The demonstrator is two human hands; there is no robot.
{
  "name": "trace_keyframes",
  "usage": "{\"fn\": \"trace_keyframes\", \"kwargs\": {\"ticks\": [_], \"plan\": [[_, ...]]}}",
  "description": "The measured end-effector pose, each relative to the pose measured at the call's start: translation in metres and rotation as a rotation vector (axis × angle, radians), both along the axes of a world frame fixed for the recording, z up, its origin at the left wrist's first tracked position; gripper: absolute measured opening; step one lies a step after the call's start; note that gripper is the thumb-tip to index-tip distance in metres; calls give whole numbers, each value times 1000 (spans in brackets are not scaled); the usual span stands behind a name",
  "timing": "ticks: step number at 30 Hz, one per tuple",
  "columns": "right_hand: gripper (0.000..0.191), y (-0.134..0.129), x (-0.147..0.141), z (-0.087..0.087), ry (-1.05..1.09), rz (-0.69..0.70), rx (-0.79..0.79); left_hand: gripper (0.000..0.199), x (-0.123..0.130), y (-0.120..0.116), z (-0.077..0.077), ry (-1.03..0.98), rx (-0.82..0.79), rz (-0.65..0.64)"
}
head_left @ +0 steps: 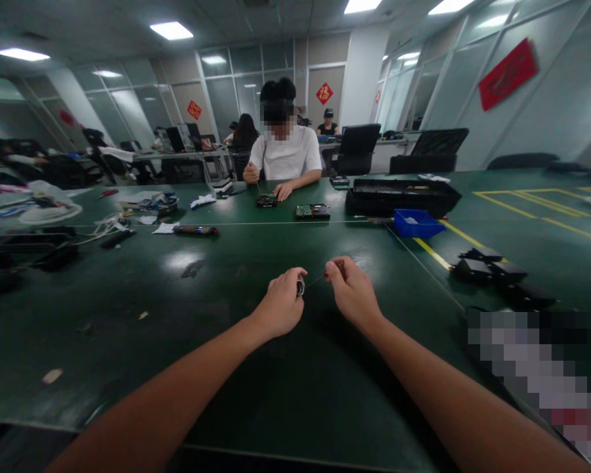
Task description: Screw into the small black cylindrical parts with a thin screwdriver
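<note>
My left hand (280,302) is closed around a small round part (300,287) with a silvery rim and a dark middle. Most of that part is hidden by the fingers. My right hand (352,289) pinches what looks like a thin screwdriver (316,280); its slender shaft points left at the round part, and a bit of reddish handle shows at the fingertips. Whether the tip touches the part I cannot tell. Both hands are held above the green table (256,407), near its middle.
Across the table a person (290,154) in a white shirt works on a dark device (266,200). A green circuit board unit (312,211), a long black case (401,196), a blue bin (417,223) and black blocks (492,269) lie beyond my hands. A dark cylindrical tool (196,230) lies left.
</note>
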State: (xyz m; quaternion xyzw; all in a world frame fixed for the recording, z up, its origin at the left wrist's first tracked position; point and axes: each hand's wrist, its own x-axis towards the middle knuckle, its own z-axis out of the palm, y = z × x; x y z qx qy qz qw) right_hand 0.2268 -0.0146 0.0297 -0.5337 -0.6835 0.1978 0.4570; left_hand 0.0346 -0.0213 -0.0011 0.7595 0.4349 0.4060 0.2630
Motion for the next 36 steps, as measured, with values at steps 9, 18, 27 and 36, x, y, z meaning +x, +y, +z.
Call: {"fn": "trace_keyframes", "kwargs": {"ticks": [9,18,27,36], "plan": [[37,-4,-2,6,-75,9,-30,33,-25,10,-5,207,42,-118],[28,-6,-1,5,335,78,20,38,-27,16,-6,77,-4,24],[27,-4,-5,4,314,95,-30,41,-28,13,-2,130,-25,100],[38,-10,-2,10,-36,-14,82,39,-28,11,4,223,31,113]]}}
